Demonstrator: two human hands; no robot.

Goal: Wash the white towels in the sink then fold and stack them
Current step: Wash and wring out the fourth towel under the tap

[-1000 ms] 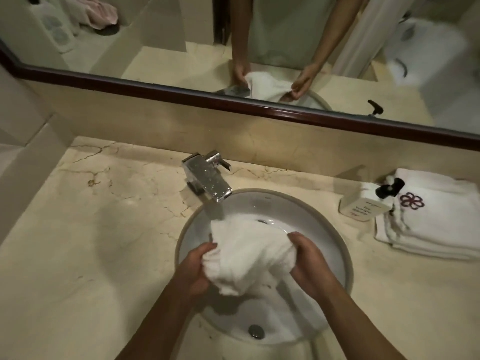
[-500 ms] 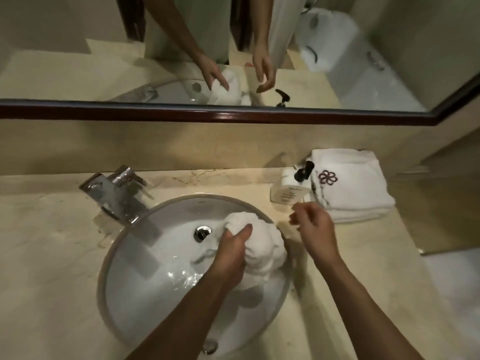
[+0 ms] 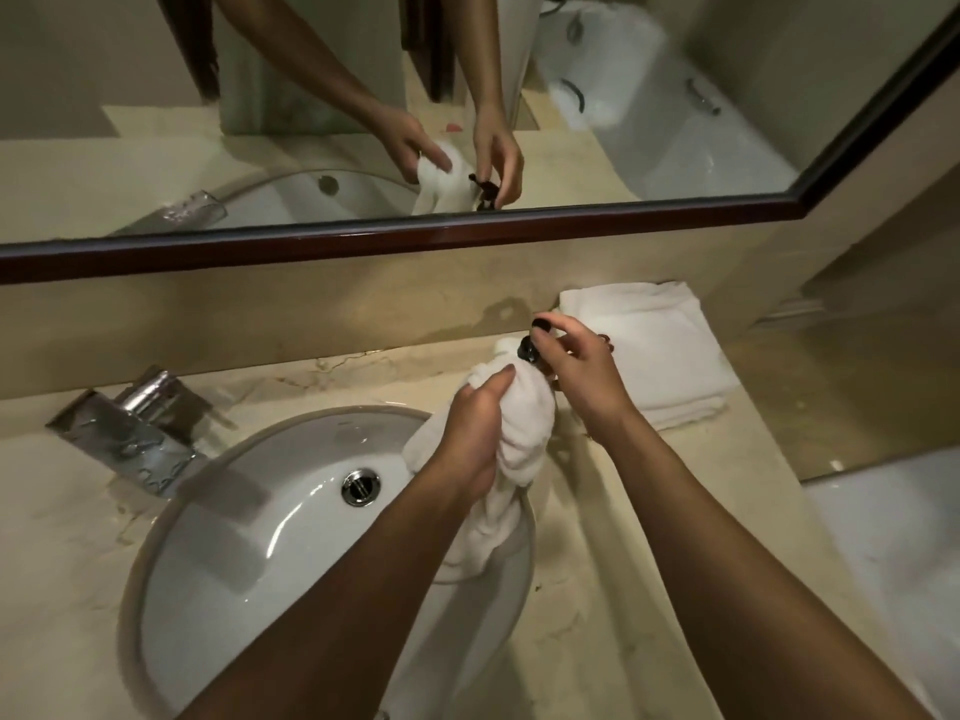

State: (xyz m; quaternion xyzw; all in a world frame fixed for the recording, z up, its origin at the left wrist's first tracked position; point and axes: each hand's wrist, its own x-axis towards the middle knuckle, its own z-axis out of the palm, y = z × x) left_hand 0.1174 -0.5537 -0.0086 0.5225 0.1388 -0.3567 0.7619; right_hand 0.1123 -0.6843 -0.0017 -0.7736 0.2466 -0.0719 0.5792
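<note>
My left hand (image 3: 470, 433) is shut on a bunched, wet white towel (image 3: 524, 423), held over the right rim of the round white sink (image 3: 234, 537). The towel's top end sits right under the black pump (image 3: 527, 349) of a soap dispenser, and its tail hangs down into the basin. My right hand (image 3: 584, 371) is closed over that pump, fingers on its top. The towel hides the dispenser's bottle. A pile of folded white towels (image 3: 665, 350) lies on the counter just behind my right hand.
A chrome faucet (image 3: 130, 423) juts over the sink's left rim. The drain (image 3: 360, 487) lies in the basin's middle. A marble counter (image 3: 613, 589) surrounds the sink and ends at the right above a white floor. A dark-framed mirror (image 3: 363, 236) lines the back wall.
My left hand carried the bunched towel up and right to the dispenser. My right hand, which had let go of the towel, reached to the pump and closed on it.
</note>
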